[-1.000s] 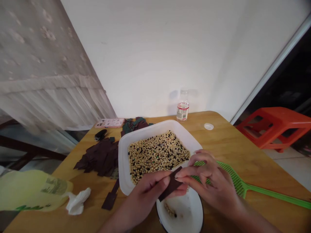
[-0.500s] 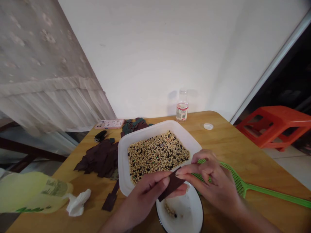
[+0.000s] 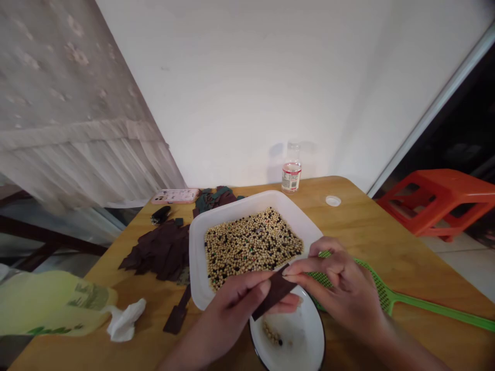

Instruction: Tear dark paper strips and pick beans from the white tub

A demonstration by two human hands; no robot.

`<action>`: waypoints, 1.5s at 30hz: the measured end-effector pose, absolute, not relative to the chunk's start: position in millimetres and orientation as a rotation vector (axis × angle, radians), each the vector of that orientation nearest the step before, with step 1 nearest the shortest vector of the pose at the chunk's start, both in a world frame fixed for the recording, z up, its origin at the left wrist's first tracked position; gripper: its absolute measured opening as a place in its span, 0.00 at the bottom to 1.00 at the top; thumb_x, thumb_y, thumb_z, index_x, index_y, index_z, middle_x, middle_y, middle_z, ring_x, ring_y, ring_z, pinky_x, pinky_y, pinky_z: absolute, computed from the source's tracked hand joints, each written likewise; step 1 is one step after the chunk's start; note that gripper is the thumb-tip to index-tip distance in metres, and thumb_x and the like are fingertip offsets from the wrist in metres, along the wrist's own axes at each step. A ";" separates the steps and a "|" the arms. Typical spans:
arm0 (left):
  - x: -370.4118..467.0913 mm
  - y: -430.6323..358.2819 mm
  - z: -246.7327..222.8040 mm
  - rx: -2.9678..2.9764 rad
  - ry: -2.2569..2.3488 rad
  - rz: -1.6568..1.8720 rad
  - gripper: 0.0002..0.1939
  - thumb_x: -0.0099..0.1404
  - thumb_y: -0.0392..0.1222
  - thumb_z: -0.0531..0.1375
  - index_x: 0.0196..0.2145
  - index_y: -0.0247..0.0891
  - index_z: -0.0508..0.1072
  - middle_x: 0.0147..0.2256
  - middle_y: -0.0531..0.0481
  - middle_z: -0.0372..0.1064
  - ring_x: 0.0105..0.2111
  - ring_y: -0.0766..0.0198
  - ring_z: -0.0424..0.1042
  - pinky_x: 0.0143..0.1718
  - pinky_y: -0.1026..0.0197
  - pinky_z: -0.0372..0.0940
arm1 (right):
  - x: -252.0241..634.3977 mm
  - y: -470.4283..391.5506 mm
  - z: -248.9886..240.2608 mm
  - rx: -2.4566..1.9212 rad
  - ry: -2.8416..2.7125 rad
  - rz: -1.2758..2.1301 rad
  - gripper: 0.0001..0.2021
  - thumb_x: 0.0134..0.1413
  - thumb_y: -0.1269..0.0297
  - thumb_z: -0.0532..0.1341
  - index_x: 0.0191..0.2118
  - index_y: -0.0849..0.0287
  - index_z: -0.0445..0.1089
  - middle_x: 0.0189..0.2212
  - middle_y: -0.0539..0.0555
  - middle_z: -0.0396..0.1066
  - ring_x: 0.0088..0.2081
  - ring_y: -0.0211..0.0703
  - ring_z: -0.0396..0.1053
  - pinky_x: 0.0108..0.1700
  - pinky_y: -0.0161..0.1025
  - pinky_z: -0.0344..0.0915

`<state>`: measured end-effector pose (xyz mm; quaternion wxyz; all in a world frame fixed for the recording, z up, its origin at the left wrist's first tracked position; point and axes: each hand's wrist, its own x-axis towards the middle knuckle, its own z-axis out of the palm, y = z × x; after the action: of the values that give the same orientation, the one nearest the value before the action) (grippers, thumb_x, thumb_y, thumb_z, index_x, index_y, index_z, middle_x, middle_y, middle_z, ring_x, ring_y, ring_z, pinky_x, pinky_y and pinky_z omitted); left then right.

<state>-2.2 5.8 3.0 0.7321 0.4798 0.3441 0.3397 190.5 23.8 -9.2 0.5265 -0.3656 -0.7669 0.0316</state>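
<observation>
Your left hand [image 3: 235,305] clamps the brown strip [image 3: 274,293], your right hand [image 3: 342,288] pinching at its upper end, over the far edge of the white bowl [image 3: 307,335]. Risk: left grip slackens as the right tugs; strip could drop onto the bowl's beads [image 3: 269,332].

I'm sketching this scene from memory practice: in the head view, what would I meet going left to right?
Pale yellow-green plastic package → pile of flat dark-brown pieces → held thin dark-brown rectangular strip → round white plastic cap → orange plastic stool.
</observation>
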 end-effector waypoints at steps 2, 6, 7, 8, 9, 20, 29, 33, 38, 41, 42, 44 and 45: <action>-2.2 5.7 3.8 1.067 0.758 0.746 0.14 0.67 0.45 0.54 0.45 0.42 0.75 0.40 0.48 0.76 0.41 0.58 0.75 0.51 0.51 0.64 | 190.6 24.3 -9.3 -0.879 -1.825 0.076 0.17 0.53 0.68 0.62 0.25 0.51 0.51 0.22 0.41 0.77 0.31 0.41 0.72 0.35 0.40 0.70; -2.6 5.3 4.0 1.056 0.768 0.758 0.14 0.67 0.45 0.54 0.45 0.43 0.75 0.42 0.49 0.76 0.43 0.57 0.75 0.50 0.53 0.65 | 190.8 24.4 -7.4 -0.868 -1.838 0.073 0.16 0.53 0.68 0.62 0.24 0.51 0.52 0.20 0.41 0.76 0.30 0.41 0.72 0.34 0.40 0.70; -2.7 5.1 4.0 1.056 0.771 0.734 0.14 0.67 0.45 0.54 0.45 0.42 0.75 0.41 0.48 0.76 0.42 0.57 0.75 0.49 0.53 0.66 | 190.8 24.3 -6.9 -0.868 -1.838 0.072 0.16 0.53 0.68 0.62 0.24 0.51 0.52 0.20 0.41 0.76 0.30 0.40 0.72 0.34 0.40 0.70; -2.9 4.9 4.1 1.056 0.777 0.713 0.14 0.66 0.45 0.54 0.45 0.41 0.75 0.40 0.47 0.77 0.42 0.57 0.75 0.49 0.52 0.66 | 190.9 24.1 -6.4 -0.872 -1.837 0.071 0.16 0.53 0.68 0.62 0.24 0.51 0.52 0.20 0.41 0.76 0.30 0.40 0.72 0.34 0.40 0.70; -3.1 4.6 4.1 1.055 0.785 0.706 0.14 0.66 0.46 0.54 0.45 0.40 0.75 0.39 0.47 0.77 0.41 0.56 0.76 0.48 0.52 0.67 | 191.1 24.0 -6.1 -0.871 -1.835 0.072 0.16 0.54 0.68 0.62 0.24 0.51 0.52 0.20 0.41 0.76 0.30 0.40 0.72 0.34 0.39 0.70; -2.4 3.0 7.0 1.091 0.759 0.633 0.16 0.67 0.46 0.53 0.47 0.40 0.74 0.39 0.45 0.77 0.39 0.57 0.76 0.45 0.55 0.69 | 192.2 24.8 -9.7 -0.881 -1.820 0.096 0.19 0.55 0.67 0.60 0.24 0.51 0.47 0.21 0.41 0.76 0.32 0.42 0.73 0.30 0.40 0.69; -2.1 3.8 7.5 1.095 0.758 0.642 0.15 0.67 0.45 0.53 0.47 0.40 0.74 0.40 0.45 0.77 0.40 0.57 0.76 0.46 0.55 0.68 | 189.3 24.2 -6.0 -0.828 -1.841 0.092 0.17 0.53 0.70 0.61 0.24 0.51 0.50 0.22 0.41 0.77 0.29 0.40 0.70 0.29 0.37 0.69; -1.4 3.0 6.5 1.077 0.761 0.640 0.15 0.67 0.46 0.53 0.46 0.41 0.74 0.39 0.46 0.77 0.39 0.57 0.76 0.46 0.54 0.68 | 187.8 24.9 -5.7 -0.807 -1.848 0.121 0.18 0.53 0.70 0.61 0.25 0.52 0.49 0.22 0.41 0.76 0.29 0.40 0.70 0.30 0.39 0.69; -1.4 3.2 4.3 1.100 0.771 0.629 0.16 0.66 0.46 0.54 0.46 0.40 0.74 0.40 0.45 0.76 0.40 0.56 0.76 0.45 0.54 0.68 | 187.3 23.1 -6.5 -0.811 -1.870 0.129 0.16 0.54 0.70 0.61 0.25 0.51 0.52 0.22 0.40 0.76 0.28 0.40 0.70 0.32 0.39 0.69; -1.4 3.3 2.9 1.100 0.764 0.632 0.16 0.66 0.46 0.53 0.47 0.41 0.74 0.40 0.45 0.77 0.40 0.57 0.76 0.45 0.54 0.68 | 186.0 22.4 -6.6 -0.805 -1.867 0.119 0.17 0.53 0.70 0.62 0.24 0.51 0.51 0.22 0.40 0.76 0.28 0.39 0.69 0.32 0.38 0.69; -1.3 3.3 2.5 1.088 0.767 0.642 0.16 0.66 0.46 0.53 0.47 0.41 0.74 0.39 0.46 0.77 0.39 0.58 0.76 0.44 0.55 0.68 | 185.3 22.2 -6.7 -0.814 -1.847 0.121 0.17 0.52 0.70 0.62 0.23 0.51 0.51 0.22 0.40 0.76 0.29 0.40 0.69 0.32 0.38 0.69; -1.0 3.4 1.7 1.097 0.782 0.653 0.15 0.67 0.47 0.53 0.46 0.43 0.74 0.39 0.47 0.77 0.39 0.58 0.76 0.43 0.56 0.68 | 183.3 21.8 -6.8 -0.825 -1.831 0.135 0.17 0.52 0.71 0.62 0.23 0.51 0.51 0.22 0.40 0.76 0.29 0.40 0.69 0.32 0.38 0.69; -0.6 3.5 1.4 1.134 0.791 0.660 0.15 0.66 0.47 0.53 0.46 0.43 0.74 0.39 0.47 0.77 0.40 0.58 0.75 0.44 0.57 0.67 | 182.3 21.4 -6.9 -0.818 -1.836 0.144 0.17 0.52 0.71 0.62 0.24 0.51 0.52 0.22 0.40 0.76 0.28 0.40 0.69 0.32 0.38 0.69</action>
<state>-0.6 3.5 1.4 0.7205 0.5131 0.3581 0.2988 182.3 21.4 -6.9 0.5338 -0.3431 -0.7705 0.0606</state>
